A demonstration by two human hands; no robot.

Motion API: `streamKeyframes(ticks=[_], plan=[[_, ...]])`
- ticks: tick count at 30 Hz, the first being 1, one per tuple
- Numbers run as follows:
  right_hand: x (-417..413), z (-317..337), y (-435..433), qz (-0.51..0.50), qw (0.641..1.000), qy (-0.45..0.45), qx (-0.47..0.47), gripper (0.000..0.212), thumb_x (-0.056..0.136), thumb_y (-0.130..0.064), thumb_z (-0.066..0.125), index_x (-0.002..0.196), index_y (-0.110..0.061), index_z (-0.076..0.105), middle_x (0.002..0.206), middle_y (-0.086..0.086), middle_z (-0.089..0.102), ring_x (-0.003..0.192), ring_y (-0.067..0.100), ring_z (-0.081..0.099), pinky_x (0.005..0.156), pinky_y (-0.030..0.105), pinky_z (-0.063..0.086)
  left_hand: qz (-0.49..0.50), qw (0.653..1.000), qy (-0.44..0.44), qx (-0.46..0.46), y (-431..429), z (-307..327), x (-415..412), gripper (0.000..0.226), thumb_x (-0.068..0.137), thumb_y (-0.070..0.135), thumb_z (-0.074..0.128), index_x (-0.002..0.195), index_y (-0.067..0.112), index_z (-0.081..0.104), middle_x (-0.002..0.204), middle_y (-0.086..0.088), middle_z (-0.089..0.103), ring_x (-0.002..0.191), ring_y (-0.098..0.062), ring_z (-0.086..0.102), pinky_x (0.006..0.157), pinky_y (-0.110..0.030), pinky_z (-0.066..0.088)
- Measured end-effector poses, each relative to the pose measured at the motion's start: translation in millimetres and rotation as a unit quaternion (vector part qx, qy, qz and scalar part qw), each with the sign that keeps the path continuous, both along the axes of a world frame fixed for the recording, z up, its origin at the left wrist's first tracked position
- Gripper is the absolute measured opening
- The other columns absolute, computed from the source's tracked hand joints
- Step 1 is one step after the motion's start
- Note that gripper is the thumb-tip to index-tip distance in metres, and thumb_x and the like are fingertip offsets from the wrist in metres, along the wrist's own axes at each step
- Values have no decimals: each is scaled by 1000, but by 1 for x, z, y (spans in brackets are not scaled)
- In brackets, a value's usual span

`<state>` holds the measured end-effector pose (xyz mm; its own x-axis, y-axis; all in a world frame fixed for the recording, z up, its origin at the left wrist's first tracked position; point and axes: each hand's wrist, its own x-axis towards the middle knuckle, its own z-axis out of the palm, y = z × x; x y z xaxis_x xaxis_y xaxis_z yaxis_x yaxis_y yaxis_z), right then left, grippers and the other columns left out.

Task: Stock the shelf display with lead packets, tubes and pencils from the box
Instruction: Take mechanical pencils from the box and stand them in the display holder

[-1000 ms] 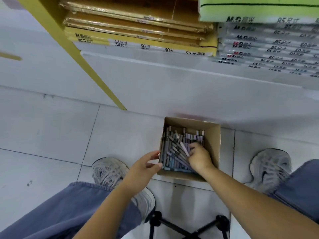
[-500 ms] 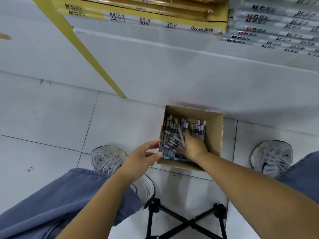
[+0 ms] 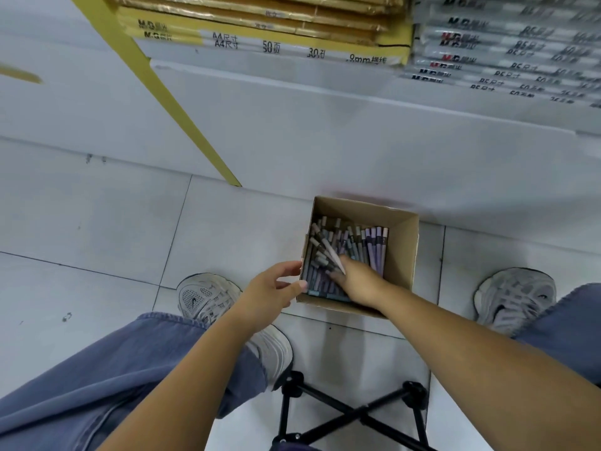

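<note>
A small open cardboard box (image 3: 403, 255) stands on the floor tiles, against the white shelf base. It holds several grey, blue and lilac pencils and lead tubes (image 3: 370, 252), lying lengthwise and partly jumbled. My right hand (image 3: 361, 283) is inside the box at its near side, fingers curled down into the pile. A pale pencil (image 3: 331, 255) sticks out between its thumb and forefinger. My left hand (image 3: 266, 294) is spread beside the box's left wall, thumb tip at the near left corner, holding nothing.
Wrapped notebook stacks lie on the low shelf above, yellow ones (image 3: 270, 43) and grey ones (image 3: 504, 60). A slanted yellow post (image 3: 182, 115) meets the floor left of the box. My shoes (image 3: 208, 297) (image 3: 514, 297) flank the box. Black stool legs (image 3: 351, 411) are below me.
My right hand has worked a little toward the left near side of the pile, staying in the box. My left hand has stayed at the box's left wall. The view has shifted.
</note>
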<state>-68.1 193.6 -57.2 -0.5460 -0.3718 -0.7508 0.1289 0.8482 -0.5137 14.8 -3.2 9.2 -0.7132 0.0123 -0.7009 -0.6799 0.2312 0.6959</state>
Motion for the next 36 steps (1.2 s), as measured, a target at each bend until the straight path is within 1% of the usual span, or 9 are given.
streamKeyframes(ticks=[3, 7, 10, 15, 21, 25, 27, 31, 36], plan=[[-3, 27, 3, -25, 999, 29, -27, 20, 100, -40, 45, 107, -22, 47, 80, 0, 53, 65, 13, 50, 54, 28, 36, 13, 998, 3, -53, 4, 7, 1, 46, 96, 32, 63, 140, 27, 49, 121, 12, 60, 100, -4, 62, 88, -32, 56], [-6, 80, 11, -64, 991, 68, -100, 13, 98, -42, 46, 90, -32, 46, 75, -2, 58, 62, 11, 53, 54, 26, 40, 16, 985, 89, -148, 16, 37, -6, 41, 91, 43, 67, 128, 33, 55, 111, 13, 58, 87, -1, 59, 72, -15, 44], [-2, 130, 15, -91, 976, 101, -168, 18, 92, -50, 48, 98, -34, 53, 79, -6, 68, 64, 2, 61, 61, 27, 48, 13, 986, 157, -53, 27, 76, -20, 8, 95, 41, 63, 99, 47, 67, 96, 22, 67, 82, 8, 61, 74, -14, 48], [9, 209, 22, -124, 942, 111, -291, 14, 92, -45, 55, 106, -44, 57, 87, -11, 71, 79, 5, 68, 73, 28, 56, 17, 967, 175, 186, 50, 151, -34, 26, 95, 38, 59, 107, 17, 70, 103, -7, 74, 102, -20, 68, 101, -37, 52], [1, 311, 37, -67, 927, 129, -347, 30, 100, -23, 50, 125, -40, 50, 98, 4, 73, 90, 17, 72, 75, 25, 56, -4, 939, 242, 243, 69, 238, -54, 41, 90, 33, 59, 123, 9, 66, 93, -6, 71, 67, -12, 62, 58, -23, 49], [-9, 371, 49, -27, 922, 160, -352, 21, 102, -23, 44, 120, -23, 55, 98, 6, 73, 93, 18, 71, 81, 28, 57, -39, 930, 311, 192, 79, 292, -68, 34, 103, 33, 48, 120, 15, 71, 84, -8, 64, 64, -14, 52, 54, -25, 40], [-15, 395, 55, -8, 920, 188, -343, 23, 102, -30, 41, 119, -22, 55, 101, 6, 72, 95, 19, 71, 87, 36, 57, -56, 925, 335, 170, 84, 314, -75, 34, 103, 38, 46, 118, 21, 72, 91, -16, 66, 73, -22, 57, 61, -30, 46], [-30, 430, 66, -6, 916, 250, -313, 25, 101, -36, 41, 119, -28, 57, 101, 1, 71, 93, 14, 70, 83, 35, 59, -61, 913, 368, 166, 91, 348, -97, 35, 105, 36, 42, 118, 23, 72, 116, -7, 74, 111, -23, 68, 106, -46, 47], [-44, 436, 85, -47, 896, 377, -230, 27, 96, -50, 39, 99, -29, 56, 86, -3, 65, 73, 13, 62, 63, 26, 51, 30, 889, 417, 187, 84, 366, -129, 32, 105, 31, 45, 116, 12, 69, 114, -3, 75, 114, -17, 67, 106, -44, 47]])
